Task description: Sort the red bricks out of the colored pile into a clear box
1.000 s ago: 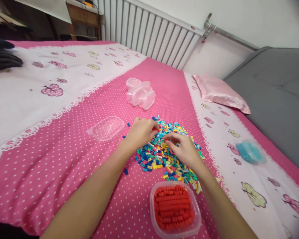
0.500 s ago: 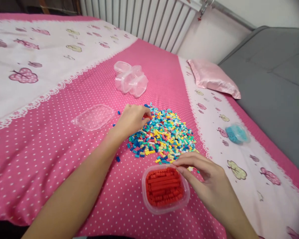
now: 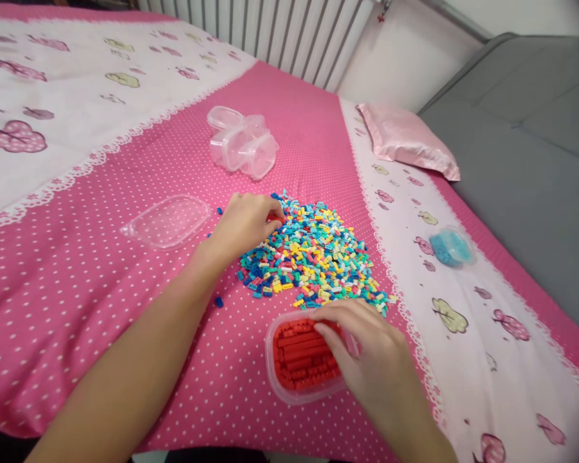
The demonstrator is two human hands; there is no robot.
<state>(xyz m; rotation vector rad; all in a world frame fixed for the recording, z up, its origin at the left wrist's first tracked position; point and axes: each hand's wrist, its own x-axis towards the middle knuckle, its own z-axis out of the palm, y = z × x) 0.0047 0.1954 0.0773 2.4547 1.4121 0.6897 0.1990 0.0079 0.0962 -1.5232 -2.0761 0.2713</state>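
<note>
1. Left hand (image 3: pixel 251 220): thumb and fingers pinching a red piece (image 3: pixel 275 218) at the pile's left edge.
2. Right hand (image 3: pixel 374 344): fingers curled over the near tub (image 3: pixel 294 397) — cannot tell whether anything is pinched.
3. Done, by appearance: red bricks (image 3: pixel 302 357) packed in that tub; blue bricks (image 3: pixel 446 249) boxed at right.
4. Remaining: mixed-colour pile (image 3: pixel 318 257), loose beyond the tub; clear containers (image 3: pixel 244 151) farther off.

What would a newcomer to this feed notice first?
Probably the heap of multicoloured bricks spread centrally on the pink dotted bedspread. Next, the clear tub packed with red bricks just below it, the right hand over its right side. Farther right, a tub of blue pieces on the white band.
</note>
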